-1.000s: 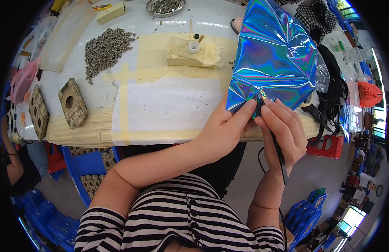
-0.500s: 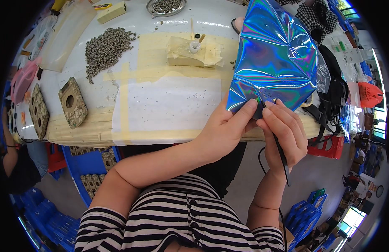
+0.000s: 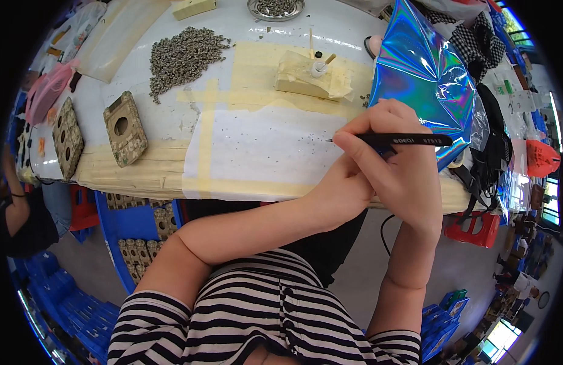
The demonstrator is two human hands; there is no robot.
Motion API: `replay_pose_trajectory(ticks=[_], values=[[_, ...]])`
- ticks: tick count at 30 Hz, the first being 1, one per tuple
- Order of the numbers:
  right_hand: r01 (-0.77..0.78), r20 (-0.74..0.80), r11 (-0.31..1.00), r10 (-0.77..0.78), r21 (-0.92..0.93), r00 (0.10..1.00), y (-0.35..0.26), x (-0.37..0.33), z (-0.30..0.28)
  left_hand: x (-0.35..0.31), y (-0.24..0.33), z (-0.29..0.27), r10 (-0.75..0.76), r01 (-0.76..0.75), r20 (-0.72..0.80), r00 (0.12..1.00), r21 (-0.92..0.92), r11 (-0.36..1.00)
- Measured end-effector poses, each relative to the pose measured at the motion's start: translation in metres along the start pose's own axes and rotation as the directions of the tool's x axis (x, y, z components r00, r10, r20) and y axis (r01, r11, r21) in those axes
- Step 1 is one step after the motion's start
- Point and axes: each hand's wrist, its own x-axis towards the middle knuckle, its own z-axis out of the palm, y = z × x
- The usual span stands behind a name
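Tweezers sat pinched in my right grip, tips at the white sheet along the counter's front edge; many specks lay unpicked. What my left grip held, I couldn't tell.

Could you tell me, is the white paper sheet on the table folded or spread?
Spread: the white paper sheet lies flat, with tiny dark bits scattered across its open face.

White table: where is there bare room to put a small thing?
White table is bare between translucent sheet and grey pile, and between the right camouflage case and white paper. Crowded: around the right hand, black tool and shiny bag.
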Motion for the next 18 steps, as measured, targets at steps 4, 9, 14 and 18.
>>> replay_pose_trajectory(ticks=[4, 9, 14, 18], values=[[0.045, 0.063, 0.997, -0.041, -0.067, 0.997, 0.0032, 0.0131, 0.0072, 0.0016, 0.0005, 0.003, -0.031, 0.031, -0.014, 0.999, -0.015, 0.999], [0.045, 0.09, 0.994, -0.036, -0.098, 0.995, 0.0, 0.0149, 0.0078, 0.0021, -0.0011, -0.0015, -0.027, 0.027, 0.018, 0.999, 0.002, 1.0], [-0.033, 0.008, 0.999, 0.033, -0.001, 0.999, -0.0004, 0.0123, 0.0043, 0.0022, 0.0007, 0.0004, -0.058, 0.06, 0.023, 0.998, -0.083, 0.995], [0.025, 0.006, 0.998, -0.024, -0.058, 1.0, -0.0022, 0.011, 0.0047, 0.0026, -0.0007, -0.0012, -0.007, 0.01, 0.064, 0.998, -0.052, 0.999]])
